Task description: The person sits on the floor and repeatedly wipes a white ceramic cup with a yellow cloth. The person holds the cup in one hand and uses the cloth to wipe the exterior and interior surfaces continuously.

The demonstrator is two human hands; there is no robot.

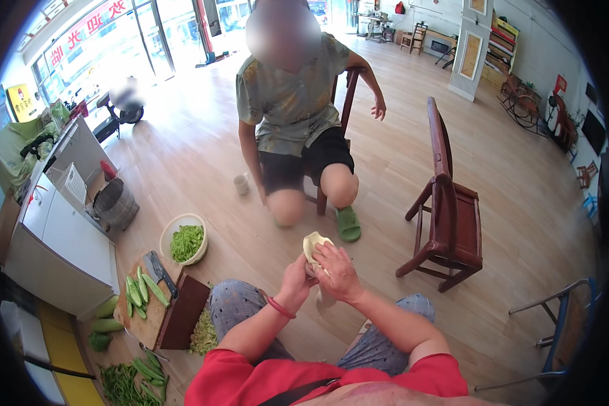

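Both my hands meet in front of my knees around a pale cream-coloured piece of vegetable [314,243]. My left hand [297,275], with a red band on its wrist, grips it from below. My right hand [338,272] lies over its near side with fingers curled onto it. A pale strip hangs down under my hands. I sit low, wearing a red top and grey dotted trousers.
Another person [292,115] sits facing me on a wooden chair; an empty dark wooden chair [449,214] stands to the right. At left: a bowl of green pieces [185,239], a cutting board [144,304] with knife [160,271] and cut cucumbers, a white counter [57,237], a white cup [241,183].
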